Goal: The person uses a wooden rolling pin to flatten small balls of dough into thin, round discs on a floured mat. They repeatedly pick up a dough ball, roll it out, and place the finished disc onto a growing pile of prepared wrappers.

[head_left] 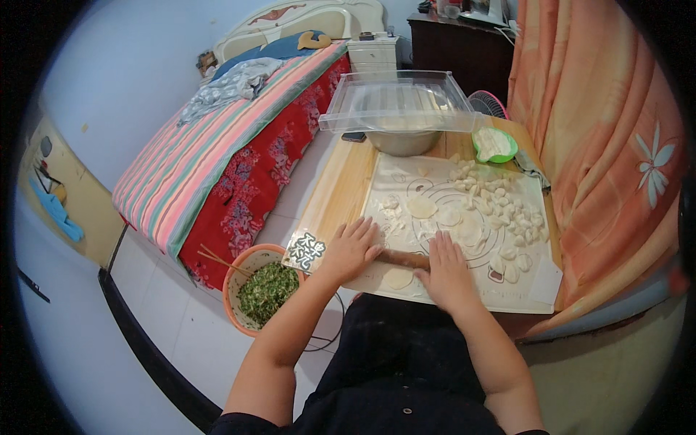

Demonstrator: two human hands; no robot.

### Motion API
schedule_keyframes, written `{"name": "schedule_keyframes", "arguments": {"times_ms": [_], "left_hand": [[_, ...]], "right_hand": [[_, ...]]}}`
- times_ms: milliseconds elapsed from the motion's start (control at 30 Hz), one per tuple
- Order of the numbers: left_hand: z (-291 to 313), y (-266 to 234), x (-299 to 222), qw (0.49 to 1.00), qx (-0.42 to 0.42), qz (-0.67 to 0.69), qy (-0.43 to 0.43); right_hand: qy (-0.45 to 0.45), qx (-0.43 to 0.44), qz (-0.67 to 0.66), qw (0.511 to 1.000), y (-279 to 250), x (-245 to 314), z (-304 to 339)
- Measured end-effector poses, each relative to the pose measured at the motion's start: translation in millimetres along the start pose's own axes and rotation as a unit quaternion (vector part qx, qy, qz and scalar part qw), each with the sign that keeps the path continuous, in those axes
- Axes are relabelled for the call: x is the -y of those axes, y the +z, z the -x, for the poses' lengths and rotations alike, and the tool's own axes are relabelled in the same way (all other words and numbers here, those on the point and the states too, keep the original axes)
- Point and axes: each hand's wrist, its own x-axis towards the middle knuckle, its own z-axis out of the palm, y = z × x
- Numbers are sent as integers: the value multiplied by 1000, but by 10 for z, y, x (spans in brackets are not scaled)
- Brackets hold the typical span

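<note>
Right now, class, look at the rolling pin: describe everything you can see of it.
The rolling pin is a slim wooden rod, brown, lying flat and almost crosswise on the pale mat near its front edge. Only its middle shows: the left hand lies palm down over one end and the right hand over the other. A flat round of dough lies just in front of it, nearer the person; whether the two touch cannot be told.

my light wooden table (341, 192) carries a white floured rolling mat (540, 286), a steel bowl (403, 142) under a clear plastic lid (397, 101), and a small green dish (495, 145). an orange bowl of chopped greens (262, 290) sits on the white tiled floor (181, 326) beside it.
</note>
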Motion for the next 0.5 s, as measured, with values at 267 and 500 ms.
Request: {"name": "schedule_keyframes", "arguments": {"times_ms": [267, 500], "left_hand": [[889, 91, -225, 996, -63, -27, 48], [614, 175, -485, 975, -165, 61, 139]], "right_hand": [[-80, -42, -38, 995, 25, 44, 595], [4, -15, -149, 989, -70, -47, 387]]}}
